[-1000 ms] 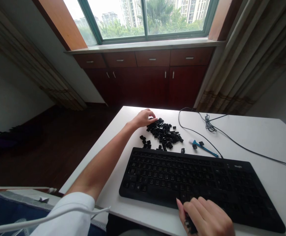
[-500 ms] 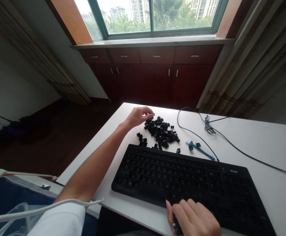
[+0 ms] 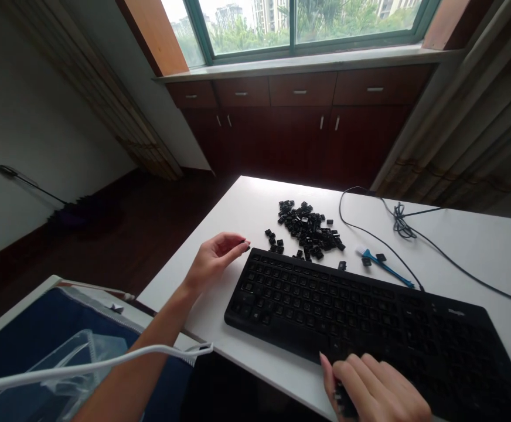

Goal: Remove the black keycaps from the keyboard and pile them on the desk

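My left hand (image 3: 214, 258) is over the white table, left of the keyboard's far corner. A small black keycap (image 3: 247, 247) is pinched between its thumb and fingertips. My right hand (image 3: 376, 390) is curled at the near edge of the black keyboard (image 3: 277, 340). It closes round a dark object (image 3: 344, 403) with small pale marks, mostly hidden by the fingers. The keyboard lies at a slant across the table, its key positions showing small pale centres. Behind it lies a loose pile of black keycaps (image 3: 308, 228), with a smaller group of keycaps (image 3: 273, 241) to its left.
A blue brush (image 3: 387, 269) lies behind the keyboard with loose keycaps beside it. A black cable (image 3: 381, 239) runs to the keyboard, and another coiled cable (image 3: 402, 225) lies farther right. A white bar (image 3: 150, 350) crosses the lower left, before the white table (image 3: 238, 202).
My left hand has drawn back from the far side of the pile towards the keyboard's left corner, keycap in its fingers. The view has turned left. My right hand stays at the keyboard's near edge.
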### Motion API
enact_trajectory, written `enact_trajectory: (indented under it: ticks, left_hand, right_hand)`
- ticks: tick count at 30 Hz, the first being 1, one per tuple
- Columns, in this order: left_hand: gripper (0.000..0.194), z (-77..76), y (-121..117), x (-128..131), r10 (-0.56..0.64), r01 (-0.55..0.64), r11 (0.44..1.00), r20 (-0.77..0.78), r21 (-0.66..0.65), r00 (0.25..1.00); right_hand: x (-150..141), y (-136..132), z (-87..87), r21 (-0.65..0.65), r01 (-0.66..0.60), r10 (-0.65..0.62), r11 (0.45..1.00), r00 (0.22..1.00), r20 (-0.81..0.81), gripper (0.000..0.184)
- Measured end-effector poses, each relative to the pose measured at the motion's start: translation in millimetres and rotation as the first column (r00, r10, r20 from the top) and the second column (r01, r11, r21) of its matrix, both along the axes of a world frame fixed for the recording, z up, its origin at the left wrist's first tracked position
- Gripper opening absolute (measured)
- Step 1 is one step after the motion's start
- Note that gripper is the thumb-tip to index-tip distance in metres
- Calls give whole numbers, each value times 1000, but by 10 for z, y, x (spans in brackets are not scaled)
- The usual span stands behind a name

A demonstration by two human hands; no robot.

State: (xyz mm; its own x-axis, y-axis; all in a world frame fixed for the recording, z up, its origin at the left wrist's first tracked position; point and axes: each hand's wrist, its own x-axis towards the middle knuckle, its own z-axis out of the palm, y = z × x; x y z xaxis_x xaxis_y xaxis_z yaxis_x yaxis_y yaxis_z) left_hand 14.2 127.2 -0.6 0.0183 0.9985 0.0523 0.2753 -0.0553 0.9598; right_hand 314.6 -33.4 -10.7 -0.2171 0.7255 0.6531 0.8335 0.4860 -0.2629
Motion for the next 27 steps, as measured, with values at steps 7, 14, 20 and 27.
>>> enact_trajectory:
  ticks: [7,14,20,27]
  left_hand:
    - [38,-91,-215,-91,30,-29,999,73,-14,997]
    - [31,-43,-231,-68,-63,63,998,81,3,995]
    - [29,-11,-251,-68,-137,134,990,67,42,988]
    - [29,-96,-215,-53,-161,163,985,-27,64,987]
  right_hand:
    - [54,-63,-33,-56,-10,11,998,1000,21,29]
    - [54,-72,-38,-53,41,-36,998,995,89,28]
    - [-97,-5,190,-175,-74,69,982,997,-39,20]
    - [-588,796,484,-371,-184,232,910,968,91,22]
